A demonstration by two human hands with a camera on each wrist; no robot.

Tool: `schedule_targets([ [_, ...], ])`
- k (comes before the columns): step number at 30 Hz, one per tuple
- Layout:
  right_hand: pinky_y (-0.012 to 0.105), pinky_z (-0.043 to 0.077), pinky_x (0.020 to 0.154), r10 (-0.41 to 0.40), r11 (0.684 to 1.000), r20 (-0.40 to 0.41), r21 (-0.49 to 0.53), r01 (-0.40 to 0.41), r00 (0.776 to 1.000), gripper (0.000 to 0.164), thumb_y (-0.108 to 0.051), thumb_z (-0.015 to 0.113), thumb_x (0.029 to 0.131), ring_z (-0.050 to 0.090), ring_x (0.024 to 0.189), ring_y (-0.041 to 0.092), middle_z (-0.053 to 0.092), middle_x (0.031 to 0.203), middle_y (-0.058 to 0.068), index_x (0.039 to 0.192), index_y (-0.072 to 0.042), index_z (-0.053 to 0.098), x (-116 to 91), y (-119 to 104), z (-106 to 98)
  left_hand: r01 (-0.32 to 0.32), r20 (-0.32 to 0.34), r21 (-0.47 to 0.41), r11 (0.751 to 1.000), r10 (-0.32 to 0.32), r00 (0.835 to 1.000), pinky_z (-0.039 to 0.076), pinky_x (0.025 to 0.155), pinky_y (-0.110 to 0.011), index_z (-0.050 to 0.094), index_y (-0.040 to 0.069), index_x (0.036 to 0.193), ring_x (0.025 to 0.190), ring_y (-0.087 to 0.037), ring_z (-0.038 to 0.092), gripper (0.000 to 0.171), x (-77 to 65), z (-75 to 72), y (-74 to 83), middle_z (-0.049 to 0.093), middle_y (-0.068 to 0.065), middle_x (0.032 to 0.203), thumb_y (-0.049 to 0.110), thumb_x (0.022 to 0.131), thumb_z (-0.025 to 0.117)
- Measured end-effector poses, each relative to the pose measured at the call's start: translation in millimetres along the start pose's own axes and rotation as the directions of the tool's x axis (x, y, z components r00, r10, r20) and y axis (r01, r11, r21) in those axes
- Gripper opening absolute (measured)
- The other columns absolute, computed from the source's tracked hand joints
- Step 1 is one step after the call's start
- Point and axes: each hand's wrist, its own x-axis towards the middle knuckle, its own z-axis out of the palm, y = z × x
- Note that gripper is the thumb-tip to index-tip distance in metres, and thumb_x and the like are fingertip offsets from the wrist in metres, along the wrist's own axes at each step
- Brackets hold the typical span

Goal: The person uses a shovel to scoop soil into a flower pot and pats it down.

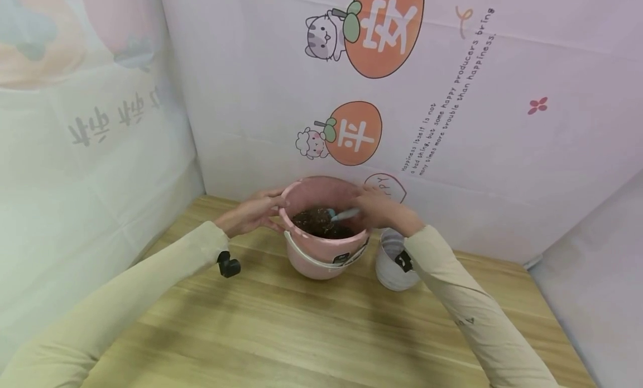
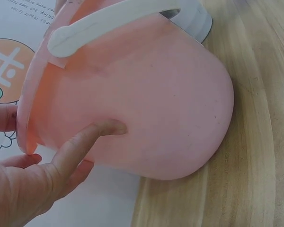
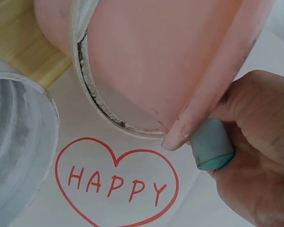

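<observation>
A pink bucket (image 1: pixel 313 259) with a white carrying handle (image 2: pixel 109 23) stands tilted on the table, with dark soil (image 1: pixel 313 220) inside. My left hand (image 1: pixel 251 214) grips its rim from the left. In the left wrist view, one finger of that hand touches the bucket's outer wall. At the opposite rim, my right hand (image 1: pixel 384 209) holds a blue-grey trowel (image 1: pixel 346 214) that slants into the soil, so its blade is partly hidden. The right wrist view shows the trowel's teal-tipped handle end (image 3: pixel 214 146) inside the curled right hand.
To the bucket's right stands a whitish-grey pot (image 1: pixel 394 271) with a black label, close beneath the right forearm. The wood-grain table (image 1: pixel 301 326) extends toward me. Printed white cloth (image 1: pixel 261 125) hangs right behind the bucket and along the sides.
</observation>
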Motion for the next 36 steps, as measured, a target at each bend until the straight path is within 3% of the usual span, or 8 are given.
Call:
schedule_targets([
  [3, 0.055, 0.045, 0.107, -0.027, 1.000, -0.045, 0.001, 0.027, 0.999, 0.021, -0.012, 0.079, 0.091, 0.055, 0.113, 0.034, 0.068, 0.119, 0.016, 0.112, -0.009, 0.079, -3, 2, 0, -0.001, 0.004, -0.003, 1.000, 0.001, 1.000, 0.056, 0.105, -0.059, 0.015, 0.010, 0.168, 0.150, -0.046, 0.035, 0.072, -0.3, -0.6, -0.8, 0.006, -0.021, 0.174, 0.005, 0.105, 0.049],
  [6, 0.057, 0.045, 0.108, -0.045, 0.999, -0.070, 0.012, 0.045, 0.997, 0.026, -0.004, 0.081, 0.086, 0.057, 0.115, 0.036, 0.068, 0.119, 0.018, 0.112, -0.007, 0.079, -4, 3, 0, -0.003, 0.006, 0.000, 1.000, 0.003, 1.000, 0.055, 0.106, -0.060, 0.014, 0.010, 0.168, 0.151, -0.047, 0.033, 0.072, -0.7, -0.9, -0.5, 0.005, -0.021, 0.174, 0.005, 0.105, 0.049],
  [10, 0.061, 0.035, 0.121, -0.026, 0.997, -0.052, 0.067, 0.029, 0.998, 0.048, 0.004, 0.081, 0.083, 0.053, 0.130, 0.039, 0.062, 0.139, 0.021, 0.128, -0.012, 0.075, -6, 5, -1, 0.002, 0.000, 0.001, 1.000, -0.002, 1.000, 0.055, 0.106, -0.060, 0.016, 0.010, 0.168, 0.151, -0.047, 0.033, 0.071, -0.6, -0.3, -0.4, 0.007, -0.021, 0.174, 0.006, 0.106, 0.049],
  [13, 0.062, 0.033, 0.122, -0.028, 0.995, -0.065, 0.098, 0.034, 0.998, 0.050, 0.008, 0.078, 0.084, 0.053, 0.130, 0.038, 0.061, 0.142, 0.021, 0.129, -0.012, 0.075, -8, 6, -1, 0.007, -0.002, -0.002, 1.000, -0.007, 1.000, 0.055, 0.106, -0.060, 0.016, 0.010, 0.168, 0.150, -0.047, 0.035, 0.070, 0.6, 0.7, -1.1, 0.010, -0.023, 0.173, 0.006, 0.106, 0.049],
  [17, 0.056, 0.047, 0.106, -0.045, 0.996, -0.115, 0.073, 0.053, 0.992, 0.039, 0.009, 0.076, 0.085, 0.058, 0.112, 0.035, 0.068, 0.119, 0.017, 0.120, -0.008, 0.078, -13, 9, -2, 0.013, -0.001, 0.000, 1.000, -0.013, 1.000, 0.054, 0.107, -0.061, 0.017, 0.011, 0.168, 0.149, -0.045, 0.037, 0.071, 2.5, 1.7, -1.3, 0.011, -0.023, 0.172, 0.006, 0.106, 0.050],
  [22, 0.050, 0.049, 0.091, -0.020, 0.999, -0.161, 0.026, 0.025, 0.987, 0.032, 0.007, 0.075, 0.085, 0.056, 0.095, 0.029, 0.064, 0.098, 0.011, 0.115, -0.004, 0.077, -18, 11, -3, 0.011, 0.002, 0.005, 1.000, -0.011, 1.000, 0.054, 0.107, -0.060, 0.017, 0.012, 0.169, 0.148, -0.047, 0.038, 0.071, 4.2, 1.7, -1.2, 0.013, -0.023, 0.172, 0.007, 0.106, 0.049],
  [29, 0.046, 0.044, 0.085, -0.029, 0.999, -0.216, 0.038, 0.039, 0.976, 0.038, 0.005, 0.075, 0.085, 0.048, 0.087, 0.026, 0.057, 0.090, 0.010, 0.123, -0.002, 0.074, -24, 14, -2, 0.000, 0.014, 0.018, 1.000, 0.000, 1.000, 0.058, 0.103, -0.058, 0.013, 0.009, 0.168, 0.149, -0.047, 0.036, 0.073, 5.0, 1.6, -2.4, 0.007, -0.023, 0.174, 0.006, 0.105, 0.048],
  [36, 0.042, 0.042, 0.081, -0.037, 0.997, -0.250, 0.054, 0.052, 0.967, 0.048, 0.013, 0.070, 0.082, 0.046, 0.085, 0.026, 0.054, 0.087, 0.008, 0.128, -0.002, 0.073, -27, 19, -1, 0.005, 0.005, -0.002, 1.000, -0.005, 1.000, 0.057, 0.103, -0.059, 0.015, 0.010, 0.169, 0.148, -0.047, 0.037, 0.072, 3.7, 0.0, -2.0, 0.011, -0.023, 0.173, 0.006, 0.105, 0.048],
])
